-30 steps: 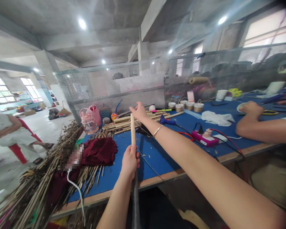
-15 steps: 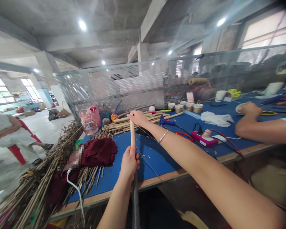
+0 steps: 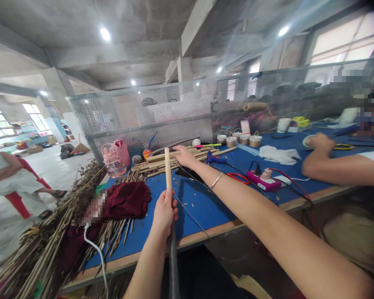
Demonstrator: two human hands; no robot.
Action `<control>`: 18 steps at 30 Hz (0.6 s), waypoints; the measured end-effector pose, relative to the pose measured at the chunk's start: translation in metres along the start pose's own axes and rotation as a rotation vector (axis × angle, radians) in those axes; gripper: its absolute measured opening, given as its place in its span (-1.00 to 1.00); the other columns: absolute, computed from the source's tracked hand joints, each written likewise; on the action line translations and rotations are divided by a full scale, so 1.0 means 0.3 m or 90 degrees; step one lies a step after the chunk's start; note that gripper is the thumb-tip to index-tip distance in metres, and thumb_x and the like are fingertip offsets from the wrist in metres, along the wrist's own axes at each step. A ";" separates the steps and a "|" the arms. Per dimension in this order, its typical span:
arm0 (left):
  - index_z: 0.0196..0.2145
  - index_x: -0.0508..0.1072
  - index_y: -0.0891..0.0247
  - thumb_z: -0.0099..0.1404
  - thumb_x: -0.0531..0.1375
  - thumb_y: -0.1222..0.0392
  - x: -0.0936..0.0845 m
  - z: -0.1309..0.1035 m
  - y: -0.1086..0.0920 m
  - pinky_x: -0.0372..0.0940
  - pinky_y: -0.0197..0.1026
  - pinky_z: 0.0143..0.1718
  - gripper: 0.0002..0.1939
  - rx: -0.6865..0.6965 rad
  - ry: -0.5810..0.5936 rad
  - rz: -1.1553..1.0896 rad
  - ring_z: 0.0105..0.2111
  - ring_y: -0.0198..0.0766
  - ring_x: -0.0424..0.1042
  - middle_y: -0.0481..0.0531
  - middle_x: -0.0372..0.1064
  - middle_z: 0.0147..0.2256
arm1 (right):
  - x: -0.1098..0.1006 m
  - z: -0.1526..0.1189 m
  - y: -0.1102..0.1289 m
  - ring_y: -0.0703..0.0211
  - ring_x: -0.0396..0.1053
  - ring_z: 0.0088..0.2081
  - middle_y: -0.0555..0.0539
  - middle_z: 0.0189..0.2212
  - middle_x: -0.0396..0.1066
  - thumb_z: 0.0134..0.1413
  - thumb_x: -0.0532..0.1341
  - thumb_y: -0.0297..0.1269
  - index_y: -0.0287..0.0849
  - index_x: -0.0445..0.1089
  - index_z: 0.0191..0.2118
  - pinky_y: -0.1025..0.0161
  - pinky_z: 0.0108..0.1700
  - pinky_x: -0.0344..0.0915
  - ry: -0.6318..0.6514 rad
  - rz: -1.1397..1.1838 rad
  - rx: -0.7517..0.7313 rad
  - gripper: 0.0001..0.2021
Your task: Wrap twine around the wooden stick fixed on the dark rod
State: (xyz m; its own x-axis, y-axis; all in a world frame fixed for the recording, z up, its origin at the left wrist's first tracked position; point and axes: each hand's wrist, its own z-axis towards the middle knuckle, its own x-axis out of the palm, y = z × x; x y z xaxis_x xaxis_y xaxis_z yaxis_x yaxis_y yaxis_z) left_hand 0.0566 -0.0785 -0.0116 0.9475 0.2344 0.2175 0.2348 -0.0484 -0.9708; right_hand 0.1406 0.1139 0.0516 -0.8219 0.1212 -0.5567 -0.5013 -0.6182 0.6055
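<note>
My left hand (image 3: 164,211) is wrapped round a long stick (image 3: 168,170), pale and peeled above the fist and dark below it. The stick stands nearly upright over the table's front part. My right hand (image 3: 184,157), with a bangle on the wrist, is just right of the stick's top, apart from it. Its fingers are bent, and whether something thin lies between them is too small to tell. Behind it lies a pile of pale peeled sticks (image 3: 202,156). A thin wire or twig slants across the blue table top (image 3: 190,199).
Dark red cloth (image 3: 129,200) and bundled twigs (image 3: 54,220) lie at the left, near a pink bottle (image 3: 114,160). Rightward are a blue glue gun (image 3: 213,158), pink power strip (image 3: 263,180) and small baskets (image 3: 255,141). Another person's hand (image 3: 321,142) holds a cup.
My right hand has come away from the stick's top to the right, leaving the tip exposed. My left hand still grips the stick. The whole view has shifted slightly.
</note>
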 end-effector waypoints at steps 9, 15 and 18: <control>-0.33 0.22 0.18 0.19 0.03 -0.14 0.013 -0.002 0.020 -0.12 -0.42 -0.79 -0.68 -0.013 0.004 0.012 -0.76 -0.50 -0.06 -0.21 0.02 -0.65 | -0.021 0.020 0.086 0.10 0.34 -0.33 -0.19 -0.52 0.39 0.19 -0.05 -0.02 -0.27 0.37 -0.53 0.27 -0.23 0.13 0.096 -0.064 -0.022 -0.51; -0.34 0.21 0.17 0.19 0.04 -0.14 0.001 -0.002 0.007 -0.12 -0.42 -0.79 -0.68 -0.014 0.003 -0.008 -0.77 -0.50 -0.07 -0.22 0.01 -0.65 | -0.047 0.024 0.021 0.13 0.36 -0.27 -0.19 -0.40 0.44 0.25 -0.15 -0.24 -0.29 0.42 -0.40 0.28 -0.21 0.14 0.038 -0.139 0.006 -0.55; -0.33 0.22 0.18 0.19 0.03 -0.14 -0.006 -0.001 0.008 -0.11 -0.42 -0.79 -0.68 -0.018 -0.005 -0.005 -0.77 -0.50 -0.06 -0.22 0.01 -0.64 | -0.052 0.001 -0.033 0.09 0.35 -0.18 -0.23 -0.22 0.43 0.07 0.10 -0.32 -0.31 0.40 -0.17 0.26 -0.15 0.16 0.045 -0.147 0.035 -0.75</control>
State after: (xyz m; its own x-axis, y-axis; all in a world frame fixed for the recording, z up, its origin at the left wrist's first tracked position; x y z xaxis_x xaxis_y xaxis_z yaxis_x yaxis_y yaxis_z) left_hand 0.0555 -0.0794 -0.0142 0.9439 0.2419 0.2247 0.2486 -0.0730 -0.9659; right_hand 0.1583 0.1184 0.0543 -0.6638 0.1982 -0.7212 -0.6893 -0.5364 0.4870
